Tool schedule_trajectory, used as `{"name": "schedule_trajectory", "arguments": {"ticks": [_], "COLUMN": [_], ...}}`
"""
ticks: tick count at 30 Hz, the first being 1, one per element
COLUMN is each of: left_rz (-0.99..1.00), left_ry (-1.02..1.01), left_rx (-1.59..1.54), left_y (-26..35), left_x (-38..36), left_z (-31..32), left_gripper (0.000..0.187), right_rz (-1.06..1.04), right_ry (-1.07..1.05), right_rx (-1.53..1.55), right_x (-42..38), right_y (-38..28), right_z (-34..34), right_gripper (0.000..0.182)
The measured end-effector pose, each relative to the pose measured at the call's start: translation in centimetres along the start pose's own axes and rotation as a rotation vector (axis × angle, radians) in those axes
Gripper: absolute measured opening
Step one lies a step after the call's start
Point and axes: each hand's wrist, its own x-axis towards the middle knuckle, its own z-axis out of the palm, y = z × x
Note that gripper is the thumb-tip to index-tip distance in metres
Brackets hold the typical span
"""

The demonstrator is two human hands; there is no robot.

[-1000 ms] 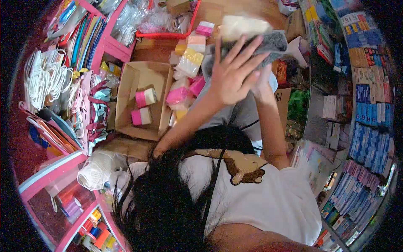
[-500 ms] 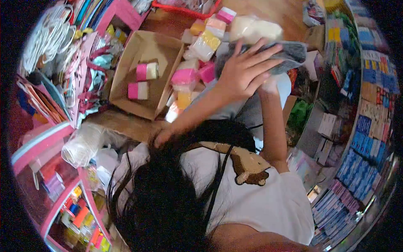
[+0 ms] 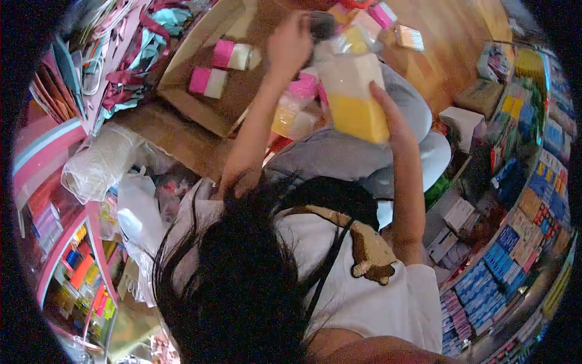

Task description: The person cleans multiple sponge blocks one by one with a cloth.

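My left hand [image 3: 291, 43] is over the right side of an open cardboard box [image 3: 197, 112], closed on a dark grey cloth [image 3: 322, 26]; its fingers are blurred. My right hand [image 3: 391, 109] grips the right side of a yellow-and-white block [image 3: 354, 97] with a shiny, plastic-looking surface, tilted above my lap. Two pink-and-white blocks [image 3: 207, 82] lie inside the box. Between the box and my legs is a pile of more wrapped blocks, pink [image 3: 303, 86] and yellow [image 3: 288, 120], partly hidden by my left arm and the held block.
Shelves with rows of small packets [image 3: 500, 255] curve along the right. To the left are a roll of white string [image 3: 100, 161], hanging ribbons and pink-edged racks [image 3: 45, 145]. A small pack [image 3: 410, 37] lies on the wooden floor [image 3: 442, 67].
My left hand has moved left and away from the right hand, carrying the grey cloth off towards the box. The block in my right hand now shows its yellow part. The view has shifted.
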Motion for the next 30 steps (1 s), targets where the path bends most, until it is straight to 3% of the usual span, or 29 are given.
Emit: {"name": "schedule_trajectory", "arguments": {"ticks": [3,5,6,9,10,13,16,19,20,23,26,29,30], "left_rz": [-0.007,0.02,0.035,-0.583,-0.534,-0.414,-0.372,-0.131,-0.251,-0.36,-0.407,-0.25,-0.318], "left_ry": [0.103,0.211,0.262,-0.012,-0.069,-0.181,-0.173,-0.188,-0.44,-0.302,-0.363,-0.231,-0.22], "left_rx": [0.049,0.245,0.343,0.513,0.547,0.683,0.92,0.879,0.987,1.021,1.046,0.845,0.793], "left_y": [-9.6,-14.9,-17.2,-23.0,-24.6,-28.3,-29.3,-41.6,-38.3,-39.4,-34.2,-39.2,-37.3], "left_x": [0.6,0.1,0.0,0.0,0.0,-0.3,0.4,0.6,1.6,1.7,1.8,1.1,1.5], "left_z": [-2.6,-4.9,-5.8,-7.2,-6.8,-5.0,-1.4,4.1,3.6,5.0,3.8,4.5,3.7], "left_gripper": [0.025,0.025,0.026,0.025,0.025,0.028,0.041,0.043,0.04,0.033,0.034,0.04,0.043], "right_rz": [-0.305,-0.567,-0.585,-0.537,-0.384,-0.277,-0.398,-0.463,-0.487,-0.537,-0.544,-0.579,-0.603], "right_ry": [0.013,0.063,0.089,0.154,0.02,-0.076,-0.055,-0.019,-0.014,0.013,0.053,0.075,0.085], "right_rx": [-0.514,-0.973,-1.178,-1.796,-1.865,-1.715,-1.557,-1.578,-1.538,-1.436,-1.361,-1.26,-1.222], "right_x": [4.5,9.2,11.0,12.8,13.3,13.3,14.7,14.0,13.9,14.2,14.4,14.3,14.2], "right_y": [-0.2,1.6,2.9,7.6,8.3,7.2,7.6,6.9,6.7,6.0,5.5,5.2,5.0], "right_z": [1.1,0.7,0.9,1.2,0.7,0.7,-0.1,1.4,1.6,2.0,2.0,2.1,2.3], "right_gripper": [0.065,0.065,0.069,0.079,0.08,0.079,0.074,0.068,0.066,0.062,0.057,0.054,0.053]}}
